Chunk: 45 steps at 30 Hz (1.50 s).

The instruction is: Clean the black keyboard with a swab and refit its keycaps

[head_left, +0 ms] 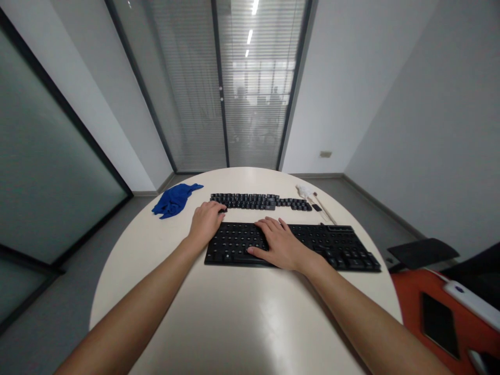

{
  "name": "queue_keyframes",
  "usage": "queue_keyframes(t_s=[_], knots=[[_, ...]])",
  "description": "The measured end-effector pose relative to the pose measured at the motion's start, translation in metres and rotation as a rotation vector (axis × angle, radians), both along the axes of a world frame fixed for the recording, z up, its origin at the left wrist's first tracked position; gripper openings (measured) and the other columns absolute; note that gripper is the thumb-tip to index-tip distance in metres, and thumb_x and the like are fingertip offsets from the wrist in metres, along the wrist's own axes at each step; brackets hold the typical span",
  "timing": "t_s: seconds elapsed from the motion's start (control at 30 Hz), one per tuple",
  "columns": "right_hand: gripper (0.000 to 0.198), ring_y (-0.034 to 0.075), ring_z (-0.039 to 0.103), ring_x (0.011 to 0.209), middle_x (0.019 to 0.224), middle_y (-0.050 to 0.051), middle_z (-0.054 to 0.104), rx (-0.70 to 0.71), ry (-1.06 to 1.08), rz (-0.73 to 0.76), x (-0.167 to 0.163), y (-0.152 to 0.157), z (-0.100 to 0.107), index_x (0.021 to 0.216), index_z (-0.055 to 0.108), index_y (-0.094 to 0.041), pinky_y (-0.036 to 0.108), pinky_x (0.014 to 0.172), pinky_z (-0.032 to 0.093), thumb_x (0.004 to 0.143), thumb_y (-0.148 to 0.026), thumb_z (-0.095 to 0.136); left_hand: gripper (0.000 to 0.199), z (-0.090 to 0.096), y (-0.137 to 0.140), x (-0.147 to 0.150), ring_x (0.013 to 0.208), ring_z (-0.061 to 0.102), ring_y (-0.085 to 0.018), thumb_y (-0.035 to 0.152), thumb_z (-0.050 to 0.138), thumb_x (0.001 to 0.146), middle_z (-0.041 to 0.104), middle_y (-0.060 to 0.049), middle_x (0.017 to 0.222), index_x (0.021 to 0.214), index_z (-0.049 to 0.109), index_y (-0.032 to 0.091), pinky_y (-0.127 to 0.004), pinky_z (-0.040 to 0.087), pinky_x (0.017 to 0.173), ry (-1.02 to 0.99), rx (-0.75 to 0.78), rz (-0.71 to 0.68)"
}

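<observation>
A black keyboard lies on the round table, with many of its keycaps off on the left and middle; larger keys still sit at its right end. Beyond it, loose black keycaps stand in rows. My left hand is at the left end of these rows, its fingers closed at a dark keycap. The thumb side is partly hidden. My right hand rests on the middle of the keyboard, fingers spread, holding nothing.
A blue cloth lies at the table's left. At the right are a white crumpled piece, a thin stick and a small black piece. An orange chair seat beside the table carries a phone and a white power strip.
</observation>
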State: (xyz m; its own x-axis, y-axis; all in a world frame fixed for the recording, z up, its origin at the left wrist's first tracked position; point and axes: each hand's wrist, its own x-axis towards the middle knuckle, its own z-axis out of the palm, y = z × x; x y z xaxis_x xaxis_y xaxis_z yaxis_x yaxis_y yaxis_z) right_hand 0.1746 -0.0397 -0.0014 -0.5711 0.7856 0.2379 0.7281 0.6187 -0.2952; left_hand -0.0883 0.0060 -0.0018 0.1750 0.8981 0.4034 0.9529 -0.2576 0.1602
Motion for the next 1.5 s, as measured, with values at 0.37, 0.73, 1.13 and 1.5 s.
queue_keyframes(t_s=[0.37,0.73,1.13,1.5], knots=[[0.038,0.030,0.061,0.119,0.128,0.014,0.066,0.039,0.045,0.278,0.004,0.002,0.016,0.124,0.065,-0.017,0.049,0.103,0.047,0.097,-0.044,0.061,0.023,0.006,0.026,0.009,0.108,0.058,-0.033,0.019,0.065,0.091,0.074,-0.009,0.112,0.111,0.075,0.022,-0.043,0.045,0.087,0.213,-0.041,-0.032],[0.039,0.029,0.061,0.118,0.127,0.013,0.067,0.025,0.036,0.272,0.006,0.002,0.017,0.124,0.066,-0.016,0.048,0.104,0.047,0.097,-0.044,0.062,0.018,0.010,0.029,0.014,0.104,0.061,-0.030,0.020,0.063,0.090,0.076,-0.006,0.104,0.099,0.078,0.024,-0.039,0.045,0.085,0.249,-0.071,-0.140],[0.038,0.029,0.062,0.116,0.123,0.013,0.069,0.021,0.067,0.232,-0.002,0.001,0.018,0.122,0.065,-0.017,0.047,0.102,0.048,0.096,-0.045,0.062,0.016,0.025,-0.021,0.030,0.108,0.060,-0.027,0.021,0.063,0.093,0.075,-0.003,0.110,0.104,0.074,0.023,-0.040,0.048,0.095,-0.076,-0.085,-0.243],[0.026,0.026,0.064,0.108,0.112,0.011,0.072,0.019,0.091,0.313,-0.011,0.000,0.021,0.118,0.066,-0.018,0.042,0.097,0.049,0.097,-0.033,0.061,0.018,0.011,-0.055,0.008,0.106,0.065,-0.022,0.019,0.066,0.091,0.075,-0.003,0.109,0.105,0.076,0.024,-0.036,0.046,0.100,-0.441,-0.368,-0.475]])
